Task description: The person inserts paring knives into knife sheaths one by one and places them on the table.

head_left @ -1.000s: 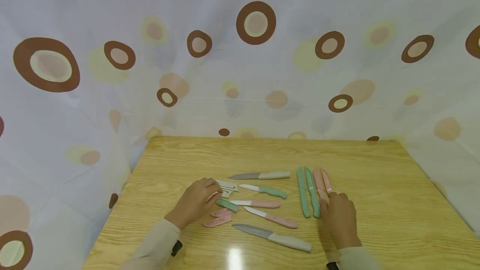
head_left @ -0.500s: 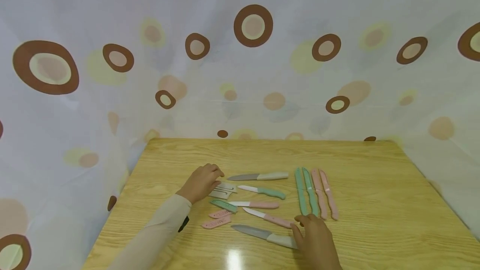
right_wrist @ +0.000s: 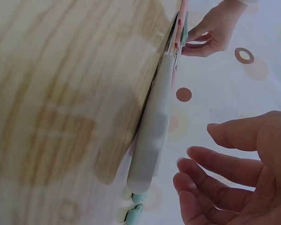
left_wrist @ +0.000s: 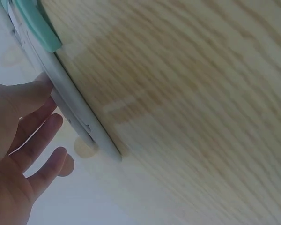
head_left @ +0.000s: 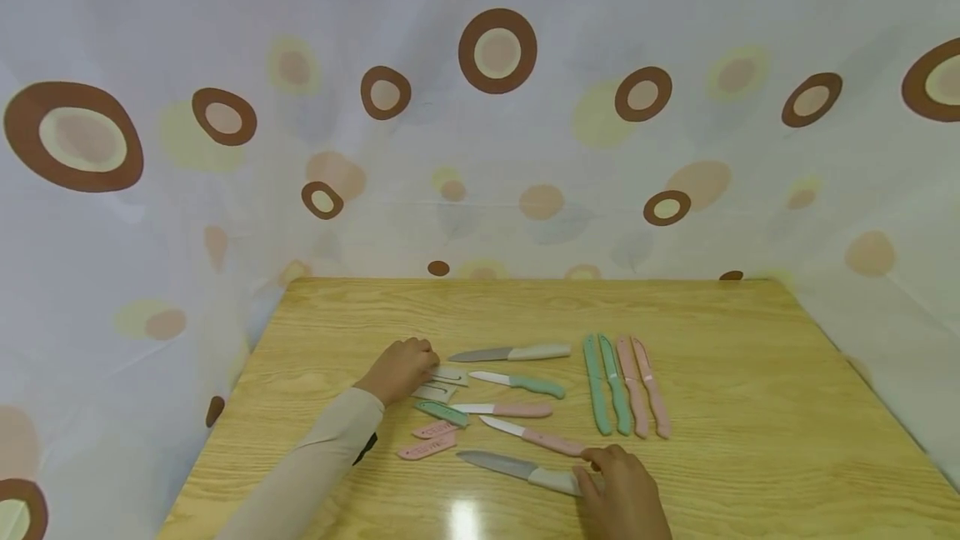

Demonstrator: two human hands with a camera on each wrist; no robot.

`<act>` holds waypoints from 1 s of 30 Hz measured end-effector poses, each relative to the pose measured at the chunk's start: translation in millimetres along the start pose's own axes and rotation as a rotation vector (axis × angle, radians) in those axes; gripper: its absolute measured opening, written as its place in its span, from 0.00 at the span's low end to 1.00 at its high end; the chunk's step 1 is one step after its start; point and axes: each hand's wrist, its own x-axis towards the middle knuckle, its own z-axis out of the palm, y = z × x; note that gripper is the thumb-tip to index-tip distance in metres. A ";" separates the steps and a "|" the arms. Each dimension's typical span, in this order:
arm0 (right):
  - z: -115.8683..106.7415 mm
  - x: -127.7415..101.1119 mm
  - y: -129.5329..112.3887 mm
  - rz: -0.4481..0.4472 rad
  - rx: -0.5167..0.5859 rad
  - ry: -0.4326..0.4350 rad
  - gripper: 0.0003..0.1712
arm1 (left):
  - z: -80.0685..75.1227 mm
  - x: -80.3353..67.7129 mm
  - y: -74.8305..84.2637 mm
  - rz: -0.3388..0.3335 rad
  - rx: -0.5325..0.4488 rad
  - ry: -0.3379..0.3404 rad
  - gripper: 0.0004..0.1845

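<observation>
Now the near white-handled knife (head_left: 543, 477) on the table (head_left: 750, 440) is flanked by the right hand (head_left: 627, 492), fingers spread wide – only the handle (right_wrist: 150, 122) should be taken – while white sheaths (head_left: 435, 392) are touched by the left hand (head_left: 400, 371), whether pinched can't be told.

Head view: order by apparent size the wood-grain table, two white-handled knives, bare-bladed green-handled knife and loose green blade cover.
1. Wood-grain table
2. Front white-handled knife and back white-handled knife, unranked: the front one lies nearer the camera
3. Bare-bladed green-handled knife
4. Green blade cover
</observation>
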 end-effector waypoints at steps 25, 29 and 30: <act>7.6 -5.8 0.1 0.004 0.030 -0.019 0.10 | 11.6 -1.2 0.7 0.002 0.153 -0.068 0.07; 8.4 -6.4 -0.4 -0.004 0.025 -0.016 0.11 | 11.7 -5.1 -0.2 0.006 0.171 -0.040 0.08; 8.7 -6.3 0.1 -0.010 0.022 -0.015 0.11 | 11.5 -5.9 -0.5 0.006 0.169 -0.042 0.08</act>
